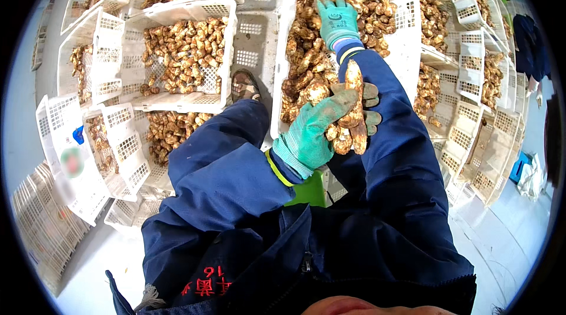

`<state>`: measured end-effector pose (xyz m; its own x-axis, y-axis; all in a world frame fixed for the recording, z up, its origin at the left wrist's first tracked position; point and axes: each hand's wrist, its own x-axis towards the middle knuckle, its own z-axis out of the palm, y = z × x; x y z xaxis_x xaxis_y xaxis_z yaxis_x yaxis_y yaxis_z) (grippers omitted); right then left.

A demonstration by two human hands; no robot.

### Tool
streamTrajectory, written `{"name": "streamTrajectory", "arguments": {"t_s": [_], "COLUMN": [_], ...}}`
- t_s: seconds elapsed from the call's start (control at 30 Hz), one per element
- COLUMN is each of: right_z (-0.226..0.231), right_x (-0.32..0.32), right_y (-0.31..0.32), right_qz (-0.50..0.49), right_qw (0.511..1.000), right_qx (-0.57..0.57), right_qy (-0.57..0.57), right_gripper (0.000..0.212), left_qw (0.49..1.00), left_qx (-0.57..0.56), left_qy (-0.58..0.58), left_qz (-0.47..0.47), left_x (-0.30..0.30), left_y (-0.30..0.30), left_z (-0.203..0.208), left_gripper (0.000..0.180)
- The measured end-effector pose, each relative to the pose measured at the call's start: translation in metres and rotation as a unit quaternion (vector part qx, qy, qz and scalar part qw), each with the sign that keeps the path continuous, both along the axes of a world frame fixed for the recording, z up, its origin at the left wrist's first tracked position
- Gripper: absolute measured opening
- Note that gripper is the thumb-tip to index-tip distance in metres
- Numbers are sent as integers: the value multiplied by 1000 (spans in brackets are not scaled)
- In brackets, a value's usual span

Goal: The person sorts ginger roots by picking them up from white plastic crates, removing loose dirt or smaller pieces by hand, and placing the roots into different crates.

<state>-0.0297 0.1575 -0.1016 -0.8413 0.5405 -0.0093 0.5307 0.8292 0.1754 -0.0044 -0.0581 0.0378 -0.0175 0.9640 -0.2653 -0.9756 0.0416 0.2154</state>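
My left hand (312, 135), in a teal glove with a dirty grey-brown palm, is closed around several brown-and-white mushrooms (353, 102). One long mushroom stands out lengthwise, and shorter ones stick out below it. This bunch is above my right forearm, by the near end of a white plastic crate (405, 49). Farther off, my right hand (338, 22), gloved in teal too, reaches into that crate. Its fingers are apart and touch the heap of mushrooms (308, 58) inside; the fingertips are partly hidden among them.
More white mesh crates with mushrooms stand on the left (231, 49) and right (451, 58). A grey floor strip (254, 38) runs between the left and middle crates, with my shoe (244, 86) on it. Something bright green (309, 190) shows beneath my left arm.
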Motion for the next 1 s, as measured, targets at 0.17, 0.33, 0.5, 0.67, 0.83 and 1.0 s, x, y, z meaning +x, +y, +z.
{"name": "streamTrajectory", "arguments": {"t_s": [0.17, 0.33, 0.5, 0.67, 0.83, 1.0], "right_z": [-6, 37, 104, 137, 144, 139], "right_x": [1, 42, 121, 179, 199, 209], "right_y": [14, 10, -12, -51, -71, -71], "right_qz": [24, -199, -49, -140, -141, -53], "right_qw": [999, 774, 310, 311, 336, 475], "right_qx": [6, -481, -783, -777, -748, -659], "right_qy": [43, 361, 536, 529, 555, 580], "right_gripper": [38, 39, 42, 36, 35, 37], "left_qw": [1000, 998, 999, 995, 994, 992], "left_qx": [-22, 50, 10, 67, 44, 72], "left_qy": [-7, -22, -42, 63, 84, 95], "left_qz": [-7, 14, 17, 44, 58, 36], "left_x": [-3, -4, -10, -16, -12, -12], "left_y": [-7, -6, -6, 7, 11, 13], "left_z": [-1, -4, -1, -8, -13, -25], "left_gripper": [47, 45, 43, 47, 48, 50]}}
